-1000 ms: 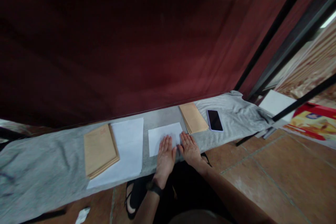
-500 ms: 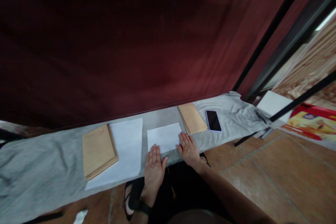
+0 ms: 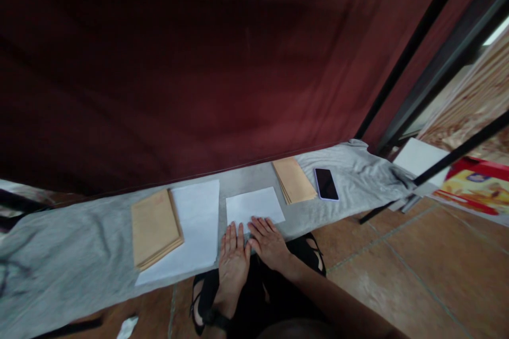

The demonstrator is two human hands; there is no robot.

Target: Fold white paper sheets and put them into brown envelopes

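Observation:
A small white sheet of paper (image 3: 254,204), possibly folded, lies on the grey cloth in front of me. My left hand (image 3: 234,254) rests flat on its near left corner, fingers stretched out. Beside it, my right hand (image 3: 269,242) presses flat on the sheet's near edge with fingers extended, the two thumbs almost meeting. To the left, a stack of brown envelopes (image 3: 156,228) sits partly over a larger stack of white paper (image 3: 199,222). Another few brown envelopes (image 3: 295,180) lie fanned to the right of the small sheet.
A phone (image 3: 326,184) with a dark screen lies right of the envelopes. Grey cloth (image 3: 67,249) covers the narrow bench, rumpled at both ends. A dark red panel (image 3: 238,90) rises behind it. A red and yellow box (image 3: 477,188) stands at far right.
My right hand has slid left along the sheet's near edge, from its right side to close beside my left hand. The left hand stays at the near left corner.

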